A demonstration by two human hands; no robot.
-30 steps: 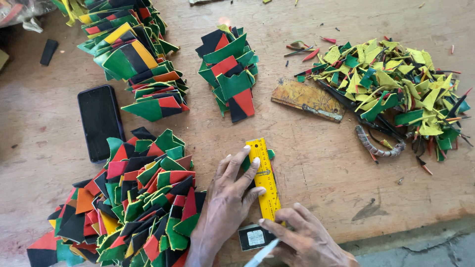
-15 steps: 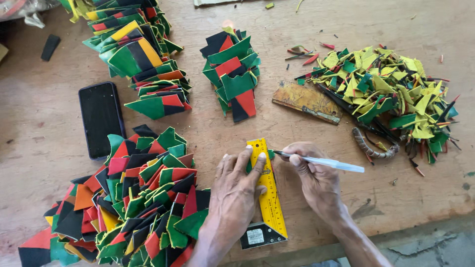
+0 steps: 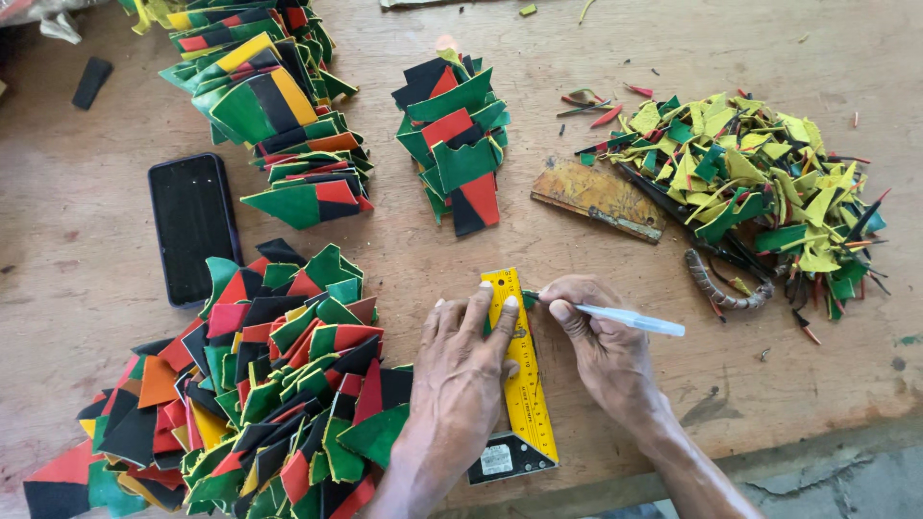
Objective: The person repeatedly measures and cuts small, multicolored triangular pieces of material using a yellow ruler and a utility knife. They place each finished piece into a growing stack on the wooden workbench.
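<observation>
Pressing yellow ruler (image 3: 521,370), pen (image 3: 630,319) alongside

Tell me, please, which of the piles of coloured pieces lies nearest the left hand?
The big pile at lower left, touching the left hand. The two stacks farther up the table and the scrap heap lie apart.

Worn wooden worktable (image 3: 788,404), grey concrete floor (image 3: 846,485) beneath, daylight

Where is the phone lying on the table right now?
In the head view, the phone lies screen-up on the left of the table, between the upper-left pile and the lower-left pile, well left of the left hand.
</observation>
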